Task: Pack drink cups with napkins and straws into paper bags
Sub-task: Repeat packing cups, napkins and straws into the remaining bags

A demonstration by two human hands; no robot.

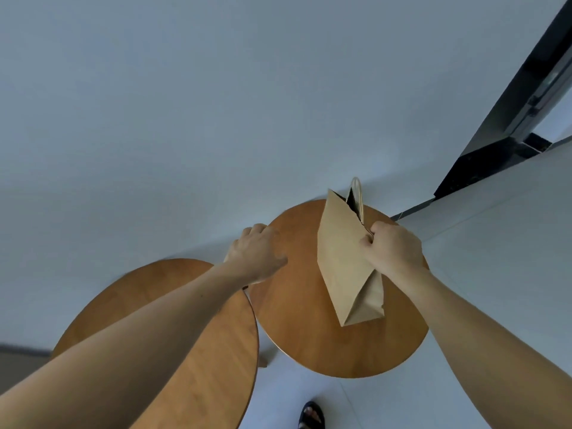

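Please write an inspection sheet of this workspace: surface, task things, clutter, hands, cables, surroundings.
Surface: two round wooden tables, far table and near table, side by side.
Job's things: paper bag tilted over far table, mouth partly open; cups, napkins, straws not seen.
Clutter: nothing seen.
Hands: right hand grips bag's top; left hand at far table's rim, fingers curled, hold unclear.
Cables: nothing seen.
Surroundings: pale wall, light floor, dark door frame, sandalled foot.

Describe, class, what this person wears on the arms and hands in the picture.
Nothing is worn. The left hand and right hand have no gloves, and no ring, watch or bracelet shows. The left forearm and right forearm are uncovered, with no sleeve in view.
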